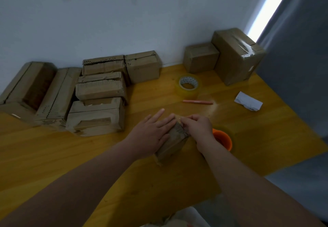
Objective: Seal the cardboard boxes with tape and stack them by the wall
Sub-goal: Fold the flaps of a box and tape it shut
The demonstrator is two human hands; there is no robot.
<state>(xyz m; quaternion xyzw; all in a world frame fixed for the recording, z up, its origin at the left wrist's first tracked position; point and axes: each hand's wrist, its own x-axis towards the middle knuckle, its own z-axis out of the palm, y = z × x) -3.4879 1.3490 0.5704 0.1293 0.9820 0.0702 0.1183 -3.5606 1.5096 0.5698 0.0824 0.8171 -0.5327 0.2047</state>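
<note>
Pressing one small brown cardboard box point(171, 143) flat with the left hand point(150, 134), fingers straight and spread over its top. Pinching that box's far end with the right hand point(198, 129), fingers curled; cannot tell whether tape sits under the fingertips. Lies at centre frame on the yellow wooden table point(53, 155), well apart from the white wall point(124, 14). Counting along the wall: about six worn cardboard boxes point(101, 88) packed together at left of frame, edges at far left hard to separate; two more at upper right, a low plain box point(200, 57) touching a taller box with shiny tape point(237, 56). Counting two tape rolls: clear roll with white core point(188, 84) above centre, orange-cored roll point(222, 139) just beside the right wrist. Also one pink pen point(197, 101) and one crumpled white paper point(248, 100) at right.
</note>
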